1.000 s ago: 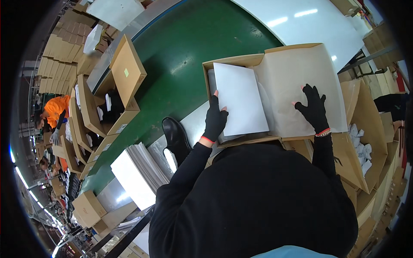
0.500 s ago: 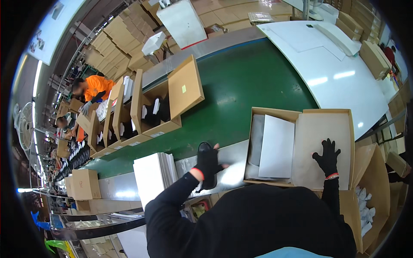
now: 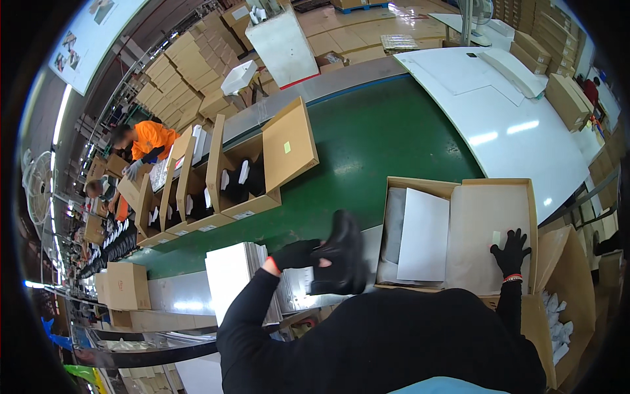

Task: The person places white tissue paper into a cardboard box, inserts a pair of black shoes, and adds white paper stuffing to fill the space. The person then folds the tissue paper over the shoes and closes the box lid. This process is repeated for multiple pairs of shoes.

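Observation:
A black ankle boot (image 3: 346, 253) is tilted over the near metal edge of the bench, its outline slightly blurred. My left hand (image 3: 295, 255), in a black fingerless glove, grips it from the left with the thumb showing. To the right is an open cardboard shoebox (image 3: 457, 187) with grey tissue paper (image 3: 394, 226) and a white card sheet (image 3: 422, 236) inside its left half. My right hand (image 3: 510, 253), gloved the same way, lies with fingers spread on the inside of the box's opened lid, beside a small pale sticker (image 3: 497, 236).
A white stack of sheets (image 3: 230, 276) stands left of the boot. Open shoeboxes (image 3: 252, 207) holding black footwear line the green belt (image 3: 367, 157). A carton with white paper wads (image 3: 556, 322) is at lower right. A co-worker in orange (image 3: 152, 139) works farther left.
My left hand has closed on the boot and turned it so its side shows, clear of where it lay. My right hand has shifted slightly, still spread on the lid, uncovering a sticker.

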The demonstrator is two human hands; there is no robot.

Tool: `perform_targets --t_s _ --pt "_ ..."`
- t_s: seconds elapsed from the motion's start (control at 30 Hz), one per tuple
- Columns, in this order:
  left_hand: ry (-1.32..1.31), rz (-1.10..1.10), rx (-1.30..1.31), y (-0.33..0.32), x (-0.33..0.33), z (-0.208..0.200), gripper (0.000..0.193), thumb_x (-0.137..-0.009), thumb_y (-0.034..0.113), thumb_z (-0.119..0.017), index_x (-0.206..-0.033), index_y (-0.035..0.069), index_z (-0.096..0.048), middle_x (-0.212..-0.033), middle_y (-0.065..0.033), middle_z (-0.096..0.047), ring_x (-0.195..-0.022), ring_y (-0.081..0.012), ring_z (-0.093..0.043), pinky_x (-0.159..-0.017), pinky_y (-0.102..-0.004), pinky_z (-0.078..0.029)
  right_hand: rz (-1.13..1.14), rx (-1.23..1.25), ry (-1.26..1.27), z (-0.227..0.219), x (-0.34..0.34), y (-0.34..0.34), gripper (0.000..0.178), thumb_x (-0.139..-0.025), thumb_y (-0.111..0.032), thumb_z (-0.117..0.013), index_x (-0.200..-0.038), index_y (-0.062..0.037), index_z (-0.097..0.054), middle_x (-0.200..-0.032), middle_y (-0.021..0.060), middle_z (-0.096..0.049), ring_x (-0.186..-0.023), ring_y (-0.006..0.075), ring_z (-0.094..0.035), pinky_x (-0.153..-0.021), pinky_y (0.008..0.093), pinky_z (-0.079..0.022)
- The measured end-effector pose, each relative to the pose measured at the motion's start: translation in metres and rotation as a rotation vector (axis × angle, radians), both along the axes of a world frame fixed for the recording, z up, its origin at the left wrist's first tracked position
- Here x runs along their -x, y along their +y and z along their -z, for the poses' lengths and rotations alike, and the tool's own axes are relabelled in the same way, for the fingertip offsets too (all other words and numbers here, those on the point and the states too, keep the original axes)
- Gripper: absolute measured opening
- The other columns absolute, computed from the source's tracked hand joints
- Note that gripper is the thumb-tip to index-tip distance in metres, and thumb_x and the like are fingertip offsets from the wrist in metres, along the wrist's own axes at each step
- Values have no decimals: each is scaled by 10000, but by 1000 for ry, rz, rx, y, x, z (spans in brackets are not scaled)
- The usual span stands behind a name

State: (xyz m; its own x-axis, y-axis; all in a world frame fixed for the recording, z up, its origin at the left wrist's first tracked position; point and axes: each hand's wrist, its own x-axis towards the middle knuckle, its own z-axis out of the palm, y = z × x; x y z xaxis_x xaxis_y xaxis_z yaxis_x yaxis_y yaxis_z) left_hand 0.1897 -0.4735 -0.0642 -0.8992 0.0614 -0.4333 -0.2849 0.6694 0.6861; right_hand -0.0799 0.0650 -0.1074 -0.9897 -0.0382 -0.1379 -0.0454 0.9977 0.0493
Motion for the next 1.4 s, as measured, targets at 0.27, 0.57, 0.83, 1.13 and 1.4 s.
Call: perform_targets --t_s 0.27,0.57,0.83,1.13,1.4 --pt "142 112 -168 155 135 50 911 -802 628 -594 -1409 -7 -354 -1283 -254 -542 -1192 -366 -533 -973 -374 -421 -11 -96 157 53 14 55 922 -743 -583 -667 -1432 -71 -331 -1523 244 -203 -1405 455 -165 -1042 684 -215" --pt "491 303 254 215 161 130 561 -835 498 -610 -1159 40 -585 -828 -140 -666 -828 -319 -629 -813 -430 -389 138 67 195 41 -41 49 852 -744 -563 -670 -1354 -38 -391 -1449 257 -317 -1340 406 -310 -942 615 -375" --pt "599 380 504 232 162 136 538 -850 486 -587 -1149 39 -597 -1091 -156 -602 -1160 -321 -480 -1041 -581 -243 30 171 209 41 -74 87 732 -741 -493 -719 -1276 -41 -506 -1365 246 -448 -1210 363 -473 -928 480 -442" --pt "847 -376 102 189 85 88 311 -924 144 -568 -1208 18 -569 -1161 -146 -596 -1077 -274 -556 -916 -357 -432 -211 143 606 -75 -33 323 265 -959 -99 -489 -1177 -55 -632 -1151 91 -658 -1085 180 -612 -928 278 -460" --pt "698 -181 222 316 44 84 385 -797 220 -730 -1131 71 -608 -990 -125 -629 -936 -327 -595 -841 -392 -452 179 -90 -577 114 6 646 478 -810 -405 -670 -1048 7 -617 -971 189 -653 -934 316 -626 -808 406 -489"
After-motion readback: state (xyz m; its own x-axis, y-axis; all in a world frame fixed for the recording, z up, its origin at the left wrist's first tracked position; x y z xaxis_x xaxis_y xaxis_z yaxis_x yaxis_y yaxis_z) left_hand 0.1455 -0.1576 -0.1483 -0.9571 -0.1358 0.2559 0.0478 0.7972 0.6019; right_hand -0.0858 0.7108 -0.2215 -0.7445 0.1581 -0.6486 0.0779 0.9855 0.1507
